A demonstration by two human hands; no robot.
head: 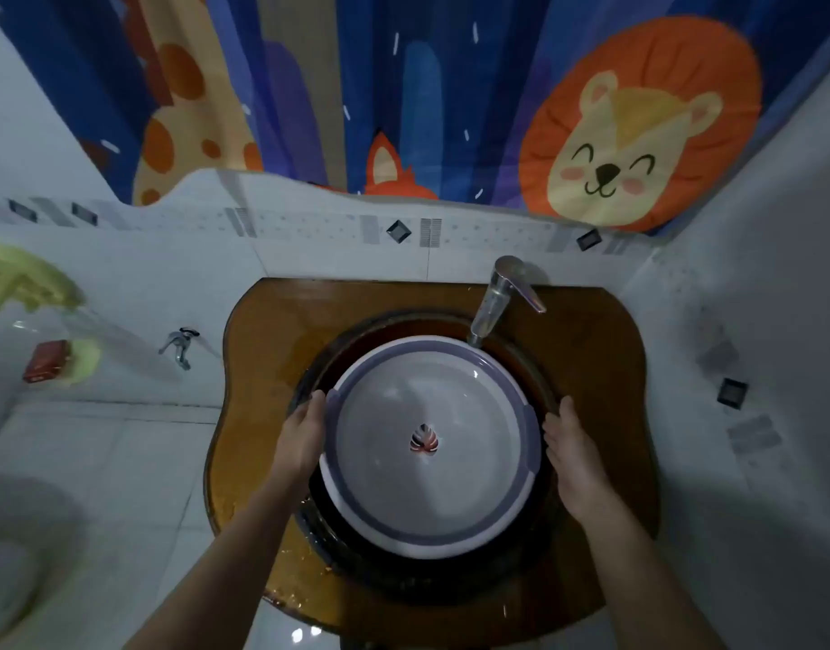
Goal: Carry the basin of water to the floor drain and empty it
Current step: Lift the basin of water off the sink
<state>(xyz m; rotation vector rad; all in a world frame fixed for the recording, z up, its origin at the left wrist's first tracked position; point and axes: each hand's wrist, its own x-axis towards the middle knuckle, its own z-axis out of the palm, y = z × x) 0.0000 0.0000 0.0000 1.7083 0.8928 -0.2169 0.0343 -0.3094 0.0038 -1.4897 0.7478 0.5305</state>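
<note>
The round plastic basin [429, 445], white with a lavender rim and a leaf print at its bottom, sits in the dark sink bowl [511, 342] sunk into the middle of the glossy amber counter [605, 340], its far rim under the chrome faucet [495, 297]. The left hand [303, 436] wraps its fingers over the basin's left rim; the right hand [573, 450] lies against the right rim, fingers curled loosely, though a full grip cannot be confirmed. Clear water glints inside, so it will likely feel heavy and slosh. The thin plastic may flex and be slick; opposite rim edges, held level, look the safest hold.
</note>
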